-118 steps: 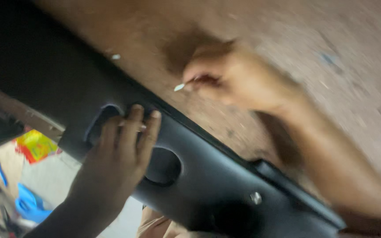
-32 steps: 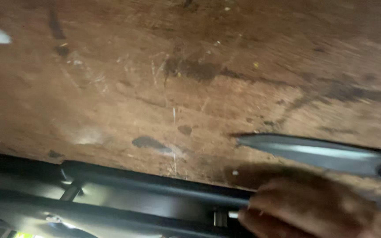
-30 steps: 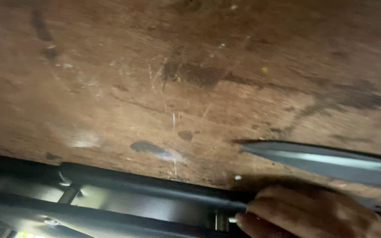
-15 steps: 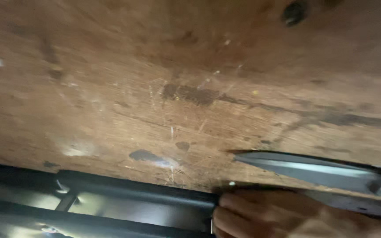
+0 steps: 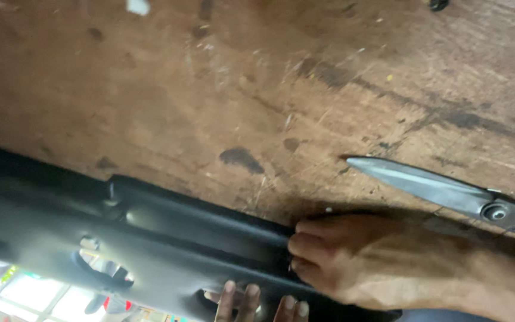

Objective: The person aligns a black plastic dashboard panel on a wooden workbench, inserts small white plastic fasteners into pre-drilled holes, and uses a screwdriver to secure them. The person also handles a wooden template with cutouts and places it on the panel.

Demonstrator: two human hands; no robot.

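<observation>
Black moulded panel (image 5: pixel 168 238): long, smooth plastic piece with a raised ridge along its upper edge and an oval cut-out; faint sheen on the ridge. It lies along the near edge of the wooden tabletop (image 5: pixel 210 89), its long axis running from upper left down to lower right.

My right hand (image 5: pixel 353 262): laid over the panel's ridge at its right part, fingers curled together against the plastic, pressing on it.

My left hand (image 5: pixel 257 301): only fingertips show, coming up from beneath the panel's lower edge and hooked onto it; whether the grip is tight, I cannot tell.

Scissors (image 5: pixel 442 191): bright steel blades closed together, round pivot screw near the right edge, handles out of frame. They lie flat on the wood just beyond my right hand, tip pointing left, partly shadowed by my wrist.

Tabletop: worn brown wood, scratched, with dark stains and pale flecks.

Below the panel: blurred bright floor with a small red object (image 5: pixel 114 304), seen past the edge.
</observation>
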